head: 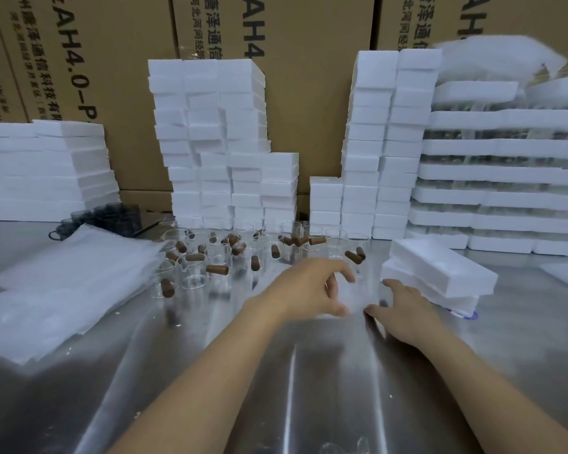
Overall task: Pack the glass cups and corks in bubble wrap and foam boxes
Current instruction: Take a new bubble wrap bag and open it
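Glass cups (194, 270) stand just beyond my left hand (304, 290), with corks (217, 269) lying on them. They look light, slick and breakable, best gripped round the wall. My left fingers curl, though I cannot tell on what. My right hand (404, 311) lies spread beside the foam boxes (440, 267).

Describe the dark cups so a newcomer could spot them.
Find the low foam stack on the far left. At its right foot, behind the bubble wrap sheets, sit the dark cups: smoky grey, unlike the clear glass cups beside them.
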{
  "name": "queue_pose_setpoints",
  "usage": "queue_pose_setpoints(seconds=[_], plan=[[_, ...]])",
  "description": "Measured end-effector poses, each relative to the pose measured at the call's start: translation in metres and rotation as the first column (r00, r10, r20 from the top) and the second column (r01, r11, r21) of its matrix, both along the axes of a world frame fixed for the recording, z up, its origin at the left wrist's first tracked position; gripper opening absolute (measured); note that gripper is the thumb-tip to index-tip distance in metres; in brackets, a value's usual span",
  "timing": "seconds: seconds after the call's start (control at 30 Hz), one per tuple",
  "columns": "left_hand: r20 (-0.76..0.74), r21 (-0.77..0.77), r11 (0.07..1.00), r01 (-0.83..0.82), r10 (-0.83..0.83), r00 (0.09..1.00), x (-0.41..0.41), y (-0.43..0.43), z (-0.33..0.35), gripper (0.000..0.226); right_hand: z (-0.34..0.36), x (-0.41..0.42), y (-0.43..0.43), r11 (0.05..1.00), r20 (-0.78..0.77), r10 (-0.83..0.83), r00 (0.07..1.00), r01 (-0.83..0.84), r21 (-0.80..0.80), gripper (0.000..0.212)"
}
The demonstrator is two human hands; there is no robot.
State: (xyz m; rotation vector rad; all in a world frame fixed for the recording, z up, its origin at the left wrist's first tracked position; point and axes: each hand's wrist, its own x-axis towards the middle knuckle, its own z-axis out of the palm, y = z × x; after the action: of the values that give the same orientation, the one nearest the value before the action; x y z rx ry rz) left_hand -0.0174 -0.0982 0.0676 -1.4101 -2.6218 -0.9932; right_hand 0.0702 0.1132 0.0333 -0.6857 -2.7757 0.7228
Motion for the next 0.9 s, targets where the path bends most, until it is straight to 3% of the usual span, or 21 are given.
queue_pose_setpoints(seconds=[0.1,0.2,0.27,0.4,0.53,0.63,0.7,0.77,0.83,0.9], plan=[[0.030,-0.141,0.990,0.013,-0.009,1.000,0.002,0.005,-0.009,0.036,0.000,-0.002,0.003,1.000,-0.017,-0.011,1.000,0.011,-0.009,0.061],[0.014,-0.116,0.993,0.000,0.002,1.000,0.002,0.004,-0.011,0.021,0.000,-0.003,0.007,0.998,-0.123,-0.022,0.992,0.014,-0.068,0.041],[0.065,-0.083,0.996,0.017,-0.012,0.998,0.002,0.002,-0.007,0.025,0.001,-0.003,0.006,0.994,-0.190,-0.020,0.982,-0.001,-0.109,0.027],[0.114,-0.056,0.997,0.055,-0.049,0.992,0.002,0.000,0.000,0.042,0.005,-0.002,-0.002,0.988,-0.228,0.010,0.974,-0.045,-0.149,0.026],[0.102,-0.050,0.997,-0.059,0.064,0.993,-0.003,-0.001,0.004,0.028,0.007,0.003,-0.004,0.990,-0.145,0.025,0.989,-0.044,-0.133,0.032],[0.019,0.101,0.978,-0.182,0.181,0.983,0.002,-0.001,0.009,0.020,0.009,0.004,-0.003,0.989,-0.118,0.025,0.993,-0.041,-0.140,0.038],[-0.010,0.235,0.956,-0.175,0.182,0.983,0.007,0.001,0.014,0.016,0.008,0.004,-0.003,0.990,-0.143,0.017,0.990,-0.037,-0.138,0.036],[0.089,0.269,0.961,-0.061,0.038,0.995,0.009,-0.001,0.021,0.011,0.009,0.004,-0.004,0.990,-0.214,0.000,0.977,-0.030,-0.138,0.029],[0.251,0.130,0.988,0.082,-0.113,0.961,0.014,-0.006,0.027,0.017,0.011,0.004,-0.005,0.983,-0.302,-0.035,0.953,-0.022,-0.184,0.020],[0.379,0.013,0.988,0.154,-0.148,0.914,0.015,-0.007,0.024,0.035,0.015,0.005,-0.006,0.963,-0.349,-0.079,0.934,-0.019,-0.270,0.018]])
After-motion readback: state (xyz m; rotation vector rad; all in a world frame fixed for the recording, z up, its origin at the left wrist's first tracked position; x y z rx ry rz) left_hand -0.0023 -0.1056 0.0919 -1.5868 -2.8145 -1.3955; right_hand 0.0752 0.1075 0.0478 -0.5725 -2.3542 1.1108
